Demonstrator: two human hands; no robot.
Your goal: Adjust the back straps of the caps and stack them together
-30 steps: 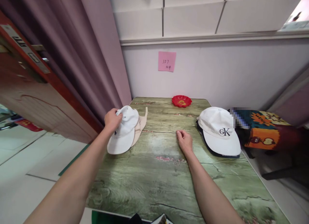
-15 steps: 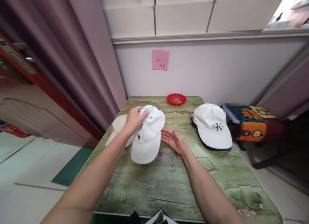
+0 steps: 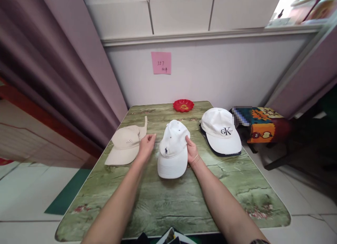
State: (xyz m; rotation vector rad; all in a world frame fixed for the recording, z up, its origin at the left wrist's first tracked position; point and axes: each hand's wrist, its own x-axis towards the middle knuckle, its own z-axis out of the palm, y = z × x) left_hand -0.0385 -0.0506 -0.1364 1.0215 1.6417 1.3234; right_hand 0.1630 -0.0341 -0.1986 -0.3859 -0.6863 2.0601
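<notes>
My right hand (image 3: 192, 152) grips the right side of a white baseball cap (image 3: 173, 145), its thumb over the crown and its fingers hidden behind. A small dark horse-and-rider logo marks the front, and the brim points toward me. To the left, my left hand (image 3: 147, 145) is closed, fingertips together and apart from the white cap, with nothing seen in it. Beside it lies a beige cap (image 3: 125, 144) with a small logo, its strap sticking up at the back. At the right, a white cap with "CK"-like letters (image 3: 218, 128) rests on a dark cap (image 3: 202, 131).
A red scalloped dish (image 3: 183, 106) sits at the far edge of the green wood-patterned table (image 3: 158, 205). Behind it, a pink note (image 3: 161, 63) is stuck on the wall. A stool with a colourful cover (image 3: 260, 130) stands to the right. Dark and white items show at the near edge.
My left hand has let go of the white cap and moved left. My right hand has taken hold of the cap's right side. The beige cap is now more visible; the view has shifted.
</notes>
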